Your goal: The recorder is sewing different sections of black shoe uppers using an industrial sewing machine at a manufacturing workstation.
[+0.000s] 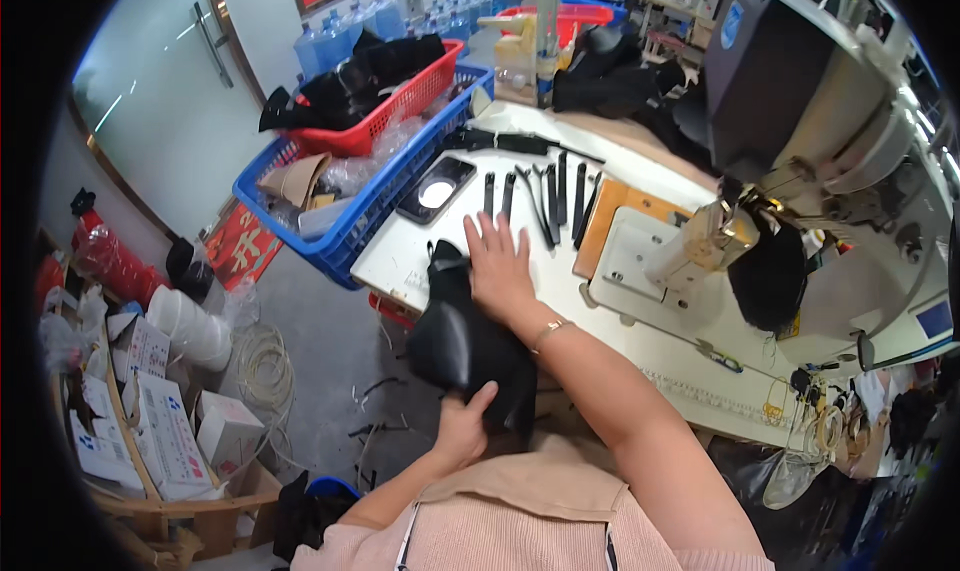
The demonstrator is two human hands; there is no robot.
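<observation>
Now I see both hands on one black leather piece [462, 336] at the front edge of the white worktable [660, 356].

From my remote view, the left hand [462, 426] grips the lower part of this black piece, with the thumb on top and the other fingers closed under it. The right hand [497, 268] lies flat and open on the upper part, fingers spread, pressing it on the table and holding nothing. The piece hangs partly over the table edge. Just beyond the right fingertips lie several black straps [545, 196] in a row, and a phone [435, 189] is near them to the left. A sewing machine [800, 121] stands at the right. A blue basket [345, 233] stays beside the table, with a red basket [400, 101] on it.
</observation>
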